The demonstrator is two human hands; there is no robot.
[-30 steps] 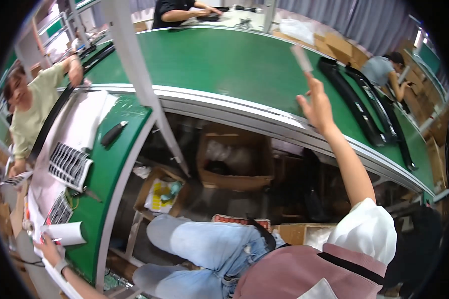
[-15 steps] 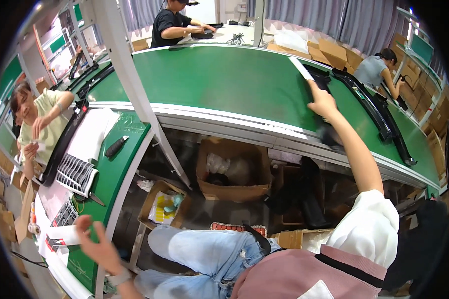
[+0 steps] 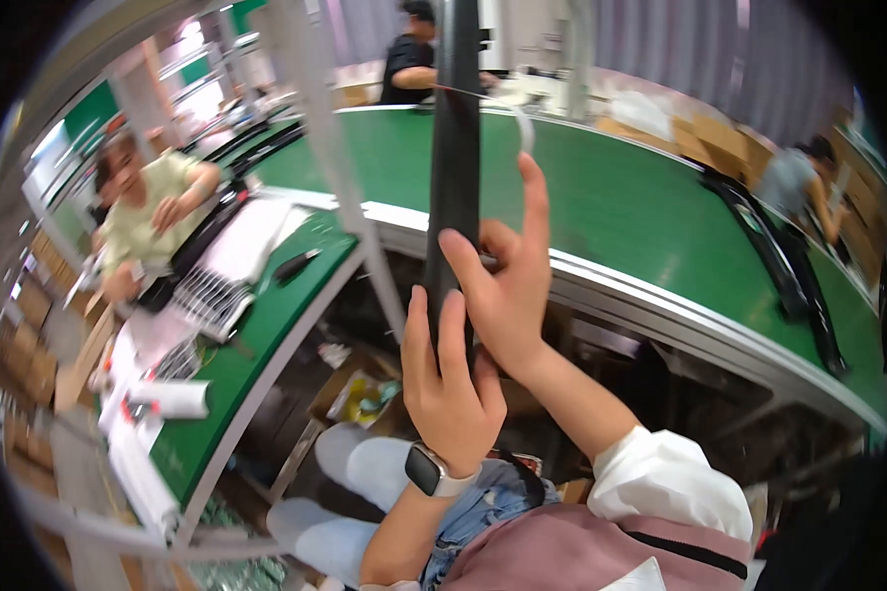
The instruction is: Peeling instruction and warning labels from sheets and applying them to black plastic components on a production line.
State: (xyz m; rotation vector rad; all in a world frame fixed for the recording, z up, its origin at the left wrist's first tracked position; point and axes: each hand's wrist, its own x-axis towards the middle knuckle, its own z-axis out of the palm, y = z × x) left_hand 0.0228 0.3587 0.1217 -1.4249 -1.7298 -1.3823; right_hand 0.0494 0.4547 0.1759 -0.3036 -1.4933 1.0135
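A long black plastic trim bar [image 3: 455, 158] stands upright in front of me, its top running past the upper edge of the view. My left hand [image 3: 453, 394], with a watch on the wrist, holds its lower part, fingers pointing up along it. Just above, my right hand [image 3: 508, 295] grips the bar between thumb and bent fingers. Its index finger is stretched upward, with a curled white strip [image 3: 527, 133] at the tip. A thin reddish line runs from the strip across the bar. The bar's lower end is hidden behind my hands.
Another black trim bar [image 3: 774, 261] lies on the green conveyor [image 3: 611, 187] at right. On the green side table [image 3: 192, 458] are a white roll [image 3: 172, 399] and a black-handled tool [image 3: 296, 266]. A person in light yellow [image 3: 148, 212] works at left; others sit beyond the conveyor.
The black bar has come off the conveyor and now stands upright before me. My left hand has moved from the side table onto it. The view has turned left.
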